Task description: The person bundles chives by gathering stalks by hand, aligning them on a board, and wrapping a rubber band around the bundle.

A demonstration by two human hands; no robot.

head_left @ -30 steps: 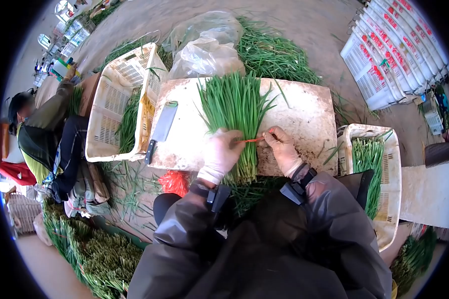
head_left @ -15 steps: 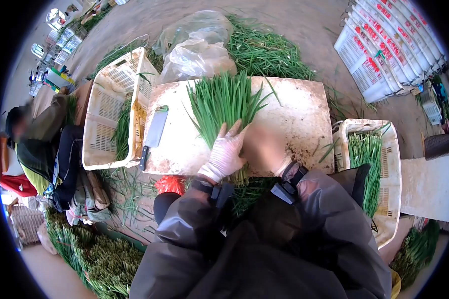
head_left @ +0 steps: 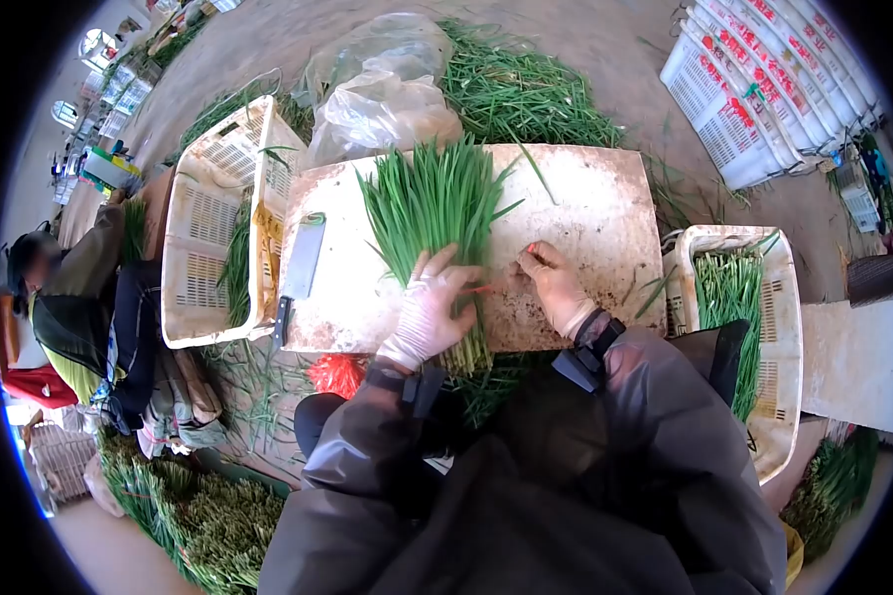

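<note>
One pale board [head_left: 585, 213] lies between two crates. By its left edge is one knife [head_left: 305, 260]; then one green bundle [head_left: 432, 203], stems over the near edge, left hand [head_left: 429, 309] on it, fingers spread. Right hand [head_left: 558, 290], fingers bent, grip unclear, has bare board around.

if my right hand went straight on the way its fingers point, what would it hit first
Your right hand would probably meet the leafy side of the green bunch, though its height above the board is unclear, so it might pass over.
</note>
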